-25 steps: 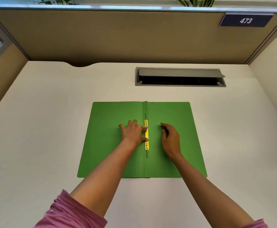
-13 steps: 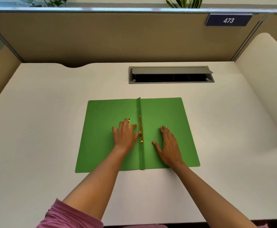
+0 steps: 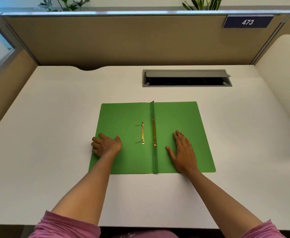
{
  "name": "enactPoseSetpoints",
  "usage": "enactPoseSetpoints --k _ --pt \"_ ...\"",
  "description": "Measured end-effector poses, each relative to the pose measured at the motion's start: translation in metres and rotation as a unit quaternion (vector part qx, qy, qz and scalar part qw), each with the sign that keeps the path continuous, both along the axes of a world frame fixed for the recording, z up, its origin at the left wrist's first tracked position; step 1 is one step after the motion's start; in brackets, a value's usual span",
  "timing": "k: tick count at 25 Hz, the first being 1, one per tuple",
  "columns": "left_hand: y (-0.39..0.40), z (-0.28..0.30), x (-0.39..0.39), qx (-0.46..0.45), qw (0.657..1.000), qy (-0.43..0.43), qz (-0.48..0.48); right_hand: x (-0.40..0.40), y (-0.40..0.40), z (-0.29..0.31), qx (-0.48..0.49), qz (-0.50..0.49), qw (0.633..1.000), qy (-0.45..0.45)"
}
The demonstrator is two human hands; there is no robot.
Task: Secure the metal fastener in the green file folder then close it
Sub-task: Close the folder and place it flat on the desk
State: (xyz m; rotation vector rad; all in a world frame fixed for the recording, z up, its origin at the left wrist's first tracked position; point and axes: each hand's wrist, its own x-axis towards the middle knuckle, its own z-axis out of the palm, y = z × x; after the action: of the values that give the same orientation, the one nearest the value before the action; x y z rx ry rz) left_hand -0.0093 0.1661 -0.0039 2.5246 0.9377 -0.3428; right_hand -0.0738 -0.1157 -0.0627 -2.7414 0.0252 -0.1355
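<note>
The green file folder [image 3: 180, 117] lies open and flat on the white desk. Along its spine sits a yellow metal fastener strip [image 3: 154, 133]. A second loose yellow fastener bar [image 3: 142, 133], with two thin prongs sticking out leftward, rests on the left leaf. My left hand [image 3: 106, 145] is at the left leaf's outer edge, fingers curled over that edge. My right hand [image 3: 183, 150] lies flat, palm down, fingers apart, on the right leaf beside the spine.
A grey cable hatch [image 3: 187, 78] with its lid raised is set in the desk behind the folder. Tan partition walls [image 3: 123, 40] enclose the desk at the back and sides. The desk's front edge [image 3: 140, 226] is near my body.
My left hand has slid from the spine to the left leaf's outer edge, uncovering the loose fastener bar. My right hand stayed flat on the right leaf.
</note>
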Motion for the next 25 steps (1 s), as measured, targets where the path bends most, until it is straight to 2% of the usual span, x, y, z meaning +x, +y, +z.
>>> enactPoseSetpoints --k 9,20,25 --pt "0.009 -0.006 -0.006 -0.003 0.999 -0.016 0.032 0.000 -0.001 0.000 -0.007 0.002 1.000 -0.001" --pt "0.027 -0.007 -0.014 -0.028 0.988 -0.038 0.149 0.000 0.000 0.000 -0.002 0.003 1.000 0.000" --pt "0.029 -0.011 -0.013 -0.044 0.988 -0.044 0.144 -0.001 -0.001 0.000 -0.002 0.002 1.000 0.000"
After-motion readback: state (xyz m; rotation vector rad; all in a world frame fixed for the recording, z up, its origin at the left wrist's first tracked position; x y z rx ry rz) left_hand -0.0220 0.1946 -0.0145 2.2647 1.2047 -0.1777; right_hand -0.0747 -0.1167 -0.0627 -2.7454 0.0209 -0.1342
